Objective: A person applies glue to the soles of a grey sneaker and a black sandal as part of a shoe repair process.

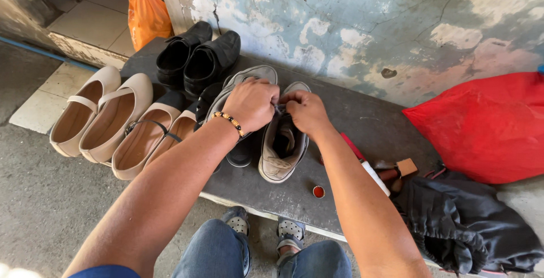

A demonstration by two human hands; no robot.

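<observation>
A worn grey lace-up shoe (281, 153) lies on a dark slab (362, 122), toe towards the wall. My left hand (252, 103), with a beaded bracelet on the wrist, and my right hand (306, 111) meet over its front and pinch something small, probably the lace, between the fingers. The matching grey shoe (249, 77) lies just to the left, partly under my left hand.
Black leather shoes (198, 57) stand at the slab's far left. Two pairs of beige flats (113, 122) lie left of them. A red bag (487, 125), a black cloth bag (459, 221), a brush (396, 170) and a small red cap (318, 191) are at right. An orange bag (144, 9) hangs behind.
</observation>
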